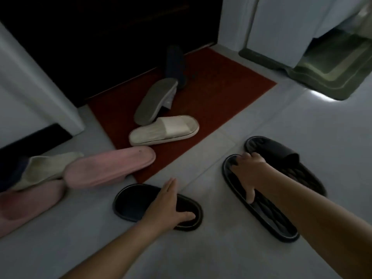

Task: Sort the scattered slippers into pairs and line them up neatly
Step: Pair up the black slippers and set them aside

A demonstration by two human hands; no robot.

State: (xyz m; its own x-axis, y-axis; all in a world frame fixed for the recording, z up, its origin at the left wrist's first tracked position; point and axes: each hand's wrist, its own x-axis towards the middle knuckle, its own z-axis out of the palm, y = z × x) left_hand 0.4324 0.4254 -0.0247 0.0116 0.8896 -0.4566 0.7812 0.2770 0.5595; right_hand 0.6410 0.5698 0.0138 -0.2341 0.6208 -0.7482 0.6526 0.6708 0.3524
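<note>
From the head view, the left hand (168, 206) at about 6 o'clock lies open and flat across a small black rubber slide slipper (141, 202) on the pale tiled floor (302, 121), fingers spread over its heel end but not closed round it, as if to slide or turn it. At 4 o'clock the right hand (246, 174) presses down, fingers curled on the rim of a long black ribbed slide slipper (267, 210); whether it truly grips or only pins it, I cannot tell. A second black strapped slide slipper (281, 154) lies touching just beyond it, so this pair looks nearly lined up, and the pressing hand probably squares them together. At 12 o'clock, on the dark red doormat (221, 93), a cream slide slipper (164, 130) lies sideways with an upturned grey-soled slipper (155, 101) leaning above it and a dark navy slipper (175, 65) by the door. At 9 o'clock two pink plush slippers (109, 170) lie crossed with a pale beige slipper (46, 168) resting over them. Most sorting appears still ahead.
</note>
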